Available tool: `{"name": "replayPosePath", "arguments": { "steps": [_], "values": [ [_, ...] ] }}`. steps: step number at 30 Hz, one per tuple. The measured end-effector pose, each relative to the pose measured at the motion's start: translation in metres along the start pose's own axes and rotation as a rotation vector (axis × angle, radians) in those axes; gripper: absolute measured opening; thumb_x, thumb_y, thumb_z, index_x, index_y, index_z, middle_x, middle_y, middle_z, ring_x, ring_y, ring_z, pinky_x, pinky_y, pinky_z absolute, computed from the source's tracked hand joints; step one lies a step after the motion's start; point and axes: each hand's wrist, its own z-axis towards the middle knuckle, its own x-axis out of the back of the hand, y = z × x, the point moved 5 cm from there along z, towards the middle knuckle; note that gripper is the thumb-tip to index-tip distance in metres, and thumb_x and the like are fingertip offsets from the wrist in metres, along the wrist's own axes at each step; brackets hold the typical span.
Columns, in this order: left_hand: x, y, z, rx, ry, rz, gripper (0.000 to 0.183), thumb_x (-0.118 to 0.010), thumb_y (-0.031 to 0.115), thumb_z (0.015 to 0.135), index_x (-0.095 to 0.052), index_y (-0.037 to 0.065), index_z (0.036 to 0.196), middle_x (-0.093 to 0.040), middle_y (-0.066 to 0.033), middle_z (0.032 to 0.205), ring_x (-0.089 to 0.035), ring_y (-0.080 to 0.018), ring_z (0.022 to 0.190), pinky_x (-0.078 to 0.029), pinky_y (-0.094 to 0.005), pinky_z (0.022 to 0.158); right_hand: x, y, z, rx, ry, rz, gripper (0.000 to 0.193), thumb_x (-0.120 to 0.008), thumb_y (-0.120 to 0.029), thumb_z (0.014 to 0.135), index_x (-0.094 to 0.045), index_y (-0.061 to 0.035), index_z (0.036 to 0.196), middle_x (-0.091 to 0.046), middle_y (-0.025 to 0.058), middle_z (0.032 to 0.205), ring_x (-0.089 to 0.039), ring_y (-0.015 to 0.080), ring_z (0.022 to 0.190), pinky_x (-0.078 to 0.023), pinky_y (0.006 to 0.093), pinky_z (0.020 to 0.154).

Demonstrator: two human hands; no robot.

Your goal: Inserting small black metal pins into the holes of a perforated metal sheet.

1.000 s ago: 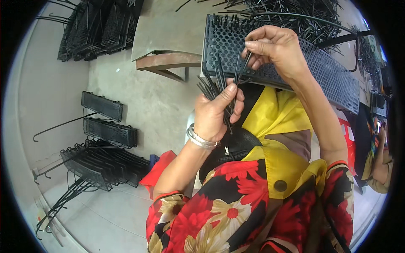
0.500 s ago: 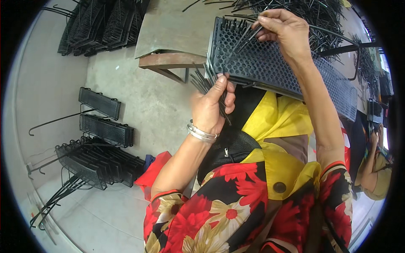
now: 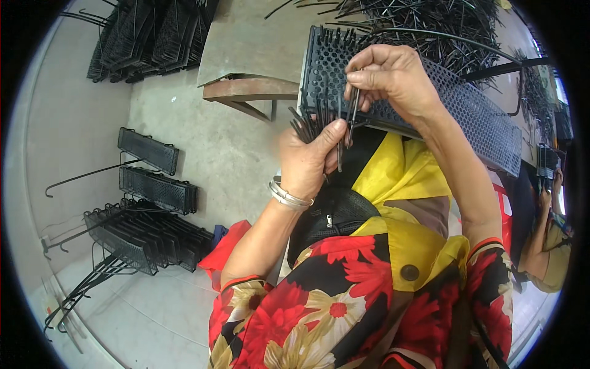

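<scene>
My left hand [image 3: 304, 157] is closed around a bundle of thin black rods [image 3: 306, 128] that fan out past the fingers. Close above it, my right hand [image 3: 393, 83] pinches a few similar rods [image 3: 354, 107], held upright with their lower ends by my left thumb. Both hands are over the near left end of a long black perforated metal box [image 3: 458, 101], its top full of round holes. A row of short rods [image 3: 341, 38] stands in the holes along its far left edge. My right hand hides part of the holes.
A big heap of loose black rods [image 3: 442, 34] lies behind the box on the table [image 3: 252, 49]. A curved black bar [image 3: 455, 40] crosses there. Black mesh baskets [image 3: 147, 237] with long handles stand on the floor at left. Another person [image 3: 544, 255] is at far right.
My right hand has come down and left from the far edge of the box to my left hand, bringing rods with it. My left hand keeps its bundle in nearly the same place.
</scene>
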Motion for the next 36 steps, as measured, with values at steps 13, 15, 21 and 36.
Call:
{"name": "replayPosePath", "arguments": {
  "steps": [13, 15, 21, 36],
  "values": [
    [0.009, -0.011, 0.002, 0.080, 0.056, -0.364, 0.019, -0.048, 0.020, 0.088, -0.052, 0.002, 0.082, -0.058, -0.0140, 0.074, -0.055, -0.0214, 0.058, -0.042, -0.0279, 0.043, 0.021, -0.036, 0.015, 0.538, 0.593, -0.113, 0.010, -0.062, -0.002, 0.076, -0.061, -0.0020, 0.086, -0.063, 0.0039, 0.070, -0.058, 0.0076, 0.058, -0.045, 0.0200, 0.051],
    [0.006, -0.013, 0.002, 0.103, 0.056, -0.378, 0.019, -0.049, 0.020, 0.088, -0.051, 0.002, 0.083, -0.058, -0.0140, 0.073, -0.056, -0.0227, 0.059, -0.042, -0.0281, 0.043, 0.021, -0.028, 0.022, 0.553, 0.602, -0.165, 0.009, -0.062, -0.002, 0.077, -0.061, -0.0023, 0.086, -0.063, 0.0027, 0.070, -0.058, 0.0064, 0.059, -0.045, 0.0192, 0.051],
    [0.004, -0.017, -0.003, 0.196, 0.070, -0.381, 0.019, -0.049, 0.021, 0.087, -0.050, 0.003, 0.085, -0.056, -0.0137, 0.072, -0.058, -0.0271, 0.064, -0.049, -0.0321, 0.048, 0.017, -0.013, 0.038, 0.683, 0.460, -0.367, 0.013, -0.061, -0.006, 0.080, -0.063, 0.0002, 0.091, -0.065, 0.0042, 0.078, -0.057, 0.0049, 0.066, -0.046, 0.0175, 0.059],
    [0.000, -0.012, -0.005, 0.183, 0.002, -0.420, 0.020, -0.048, 0.021, 0.089, -0.048, 0.001, 0.089, -0.055, -0.0112, 0.074, -0.059, -0.0244, 0.065, -0.054, -0.0371, 0.058, -0.017, -0.053, 0.062, 0.677, 0.189, -1.149, 0.006, -0.052, -0.002, 0.064, -0.057, 0.0005, 0.061, -0.053, 0.0223, 0.061, -0.056, 0.0370, 0.061, -0.045, 0.0418, 0.054]
  ]
}}
